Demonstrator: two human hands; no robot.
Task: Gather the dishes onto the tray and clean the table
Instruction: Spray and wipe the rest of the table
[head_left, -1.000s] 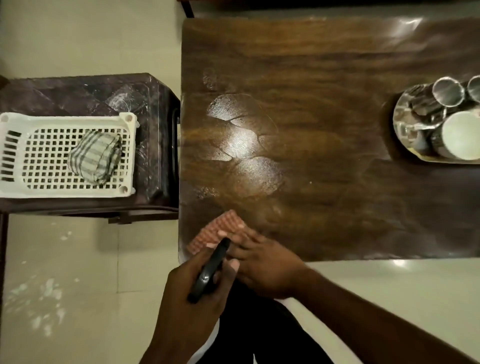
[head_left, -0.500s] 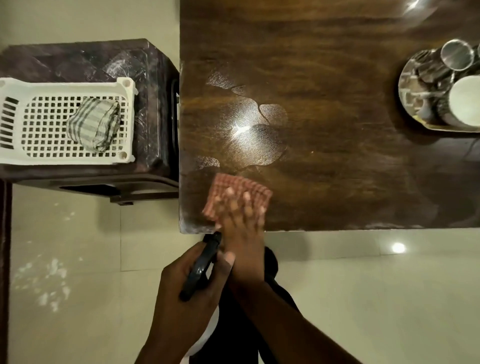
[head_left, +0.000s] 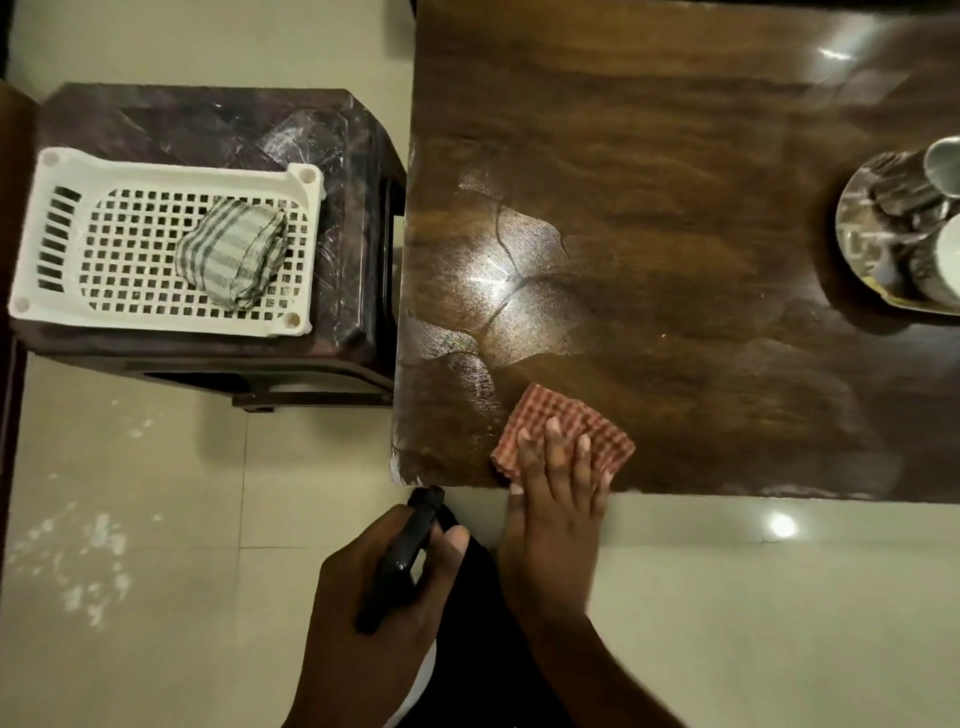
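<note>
My right hand (head_left: 553, 512) presses flat on a folded red checked cloth (head_left: 571, 423) near the front left corner of the dark wooden table (head_left: 675, 156). Wet wipe streaks (head_left: 514, 291) shine on the wood above the cloth. My left hand (head_left: 384, 597) is below the table's edge, closed around a black spray bottle (head_left: 408, 551). At the far right edge stands a steel tray (head_left: 857, 234) with steel cups (head_left: 940, 161) and other dishes on it, partly cut off by the frame.
A dark stool (head_left: 353, 156) stands left of the table, carrying a white plastic basket (head_left: 62, 176) with a folded grey striped cloth (head_left: 234, 252) inside. Pale tiled floor (head_left: 130, 493) surrounds both, with white specks at lower left.
My right hand has slid the red cloth to the right along the table's front edge. My left hand keeps hold of the spray bottle below the edge.
</note>
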